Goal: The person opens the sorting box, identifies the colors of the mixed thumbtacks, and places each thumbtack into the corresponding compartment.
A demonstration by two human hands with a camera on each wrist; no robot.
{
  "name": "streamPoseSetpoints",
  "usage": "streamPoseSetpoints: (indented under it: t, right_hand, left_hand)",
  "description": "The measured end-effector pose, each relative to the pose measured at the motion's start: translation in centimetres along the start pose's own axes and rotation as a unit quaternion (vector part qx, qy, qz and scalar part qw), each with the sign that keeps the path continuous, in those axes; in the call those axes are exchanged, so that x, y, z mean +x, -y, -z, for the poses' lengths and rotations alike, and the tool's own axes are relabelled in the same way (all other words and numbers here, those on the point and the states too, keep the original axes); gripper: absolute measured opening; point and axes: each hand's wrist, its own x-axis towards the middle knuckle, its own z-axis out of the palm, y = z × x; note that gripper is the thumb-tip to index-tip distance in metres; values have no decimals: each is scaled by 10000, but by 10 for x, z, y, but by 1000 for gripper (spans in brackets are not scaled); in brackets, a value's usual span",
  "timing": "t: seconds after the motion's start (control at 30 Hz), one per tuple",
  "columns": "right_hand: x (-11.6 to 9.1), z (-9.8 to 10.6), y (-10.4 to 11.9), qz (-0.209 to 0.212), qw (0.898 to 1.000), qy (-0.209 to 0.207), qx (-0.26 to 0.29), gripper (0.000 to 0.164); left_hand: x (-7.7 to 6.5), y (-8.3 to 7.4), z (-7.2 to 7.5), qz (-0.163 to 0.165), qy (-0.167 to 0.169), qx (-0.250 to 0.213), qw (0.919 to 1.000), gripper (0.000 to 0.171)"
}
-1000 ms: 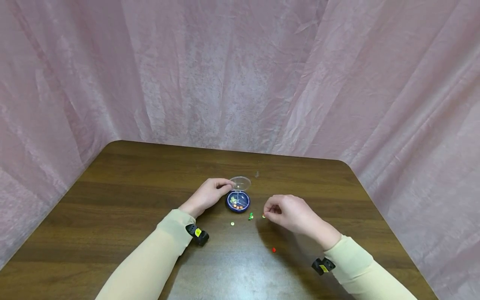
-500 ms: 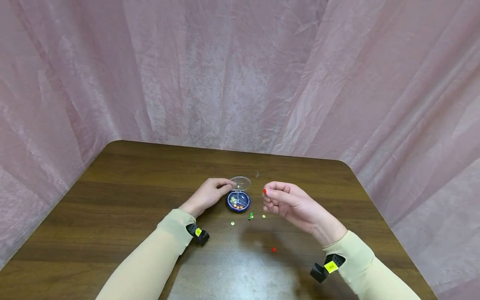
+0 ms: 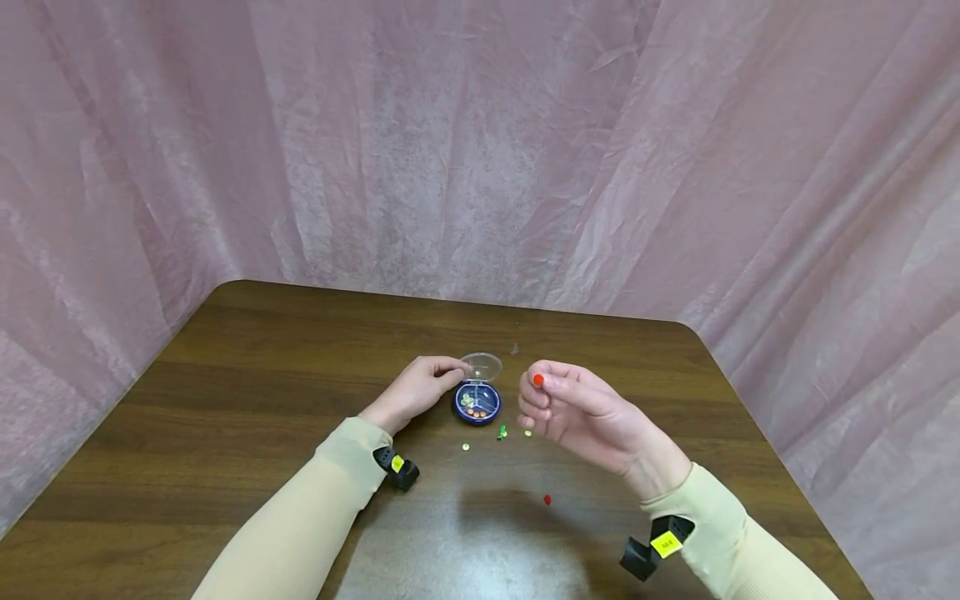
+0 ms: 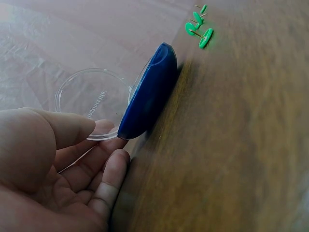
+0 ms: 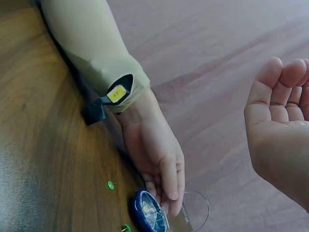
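Note:
A round blue case (image 3: 477, 422) stands on the table with its clear lid (image 3: 491, 365) raised. My left hand (image 3: 415, 390) pinches the lid's left edge between thumb and fingers; the left wrist view shows this grip beside the blue case wall (image 4: 152, 96). Inside, green thumbtacks (image 3: 467, 400) sit in the left compartment and orange ones (image 3: 476, 413) in the front compartment. Right of the case, raised above the table, my right hand (image 3: 592, 408) pinches a red thumbtack (image 3: 538, 380) between thumb and forefinger. In the right wrist view the right hand's fingertips are partly cut off.
Loose green thumbtacks (image 3: 502, 433) lie clustered in front of the case, with single ones to the right (image 3: 528, 433) and nearer the front. Another red thumbtack (image 3: 547, 500) lies closer to me. A pink curtain (image 3: 450, 150) hangs behind the wooden table (image 3: 300, 333).
My right hand has risen from the table beside a green thumbtack and turned palm-up, bringing a red thumbtack into sight at its fingertips. The left hand has stayed on the lid.

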Motion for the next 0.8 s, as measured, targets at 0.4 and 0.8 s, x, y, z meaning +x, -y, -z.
streamPoseSetpoints:
  t: [0.4,0.8]
  right_hand:
    - [13,17,-11,-830,9196,-1642,-3473,17]
    - [41,44,-41,-510,5905,-1554,-7903,8]
  left_hand:
    - [0,1,0,-85,8,-37,10000,22]
    - [-1,-1,3,-219,56,-23,9997,22]
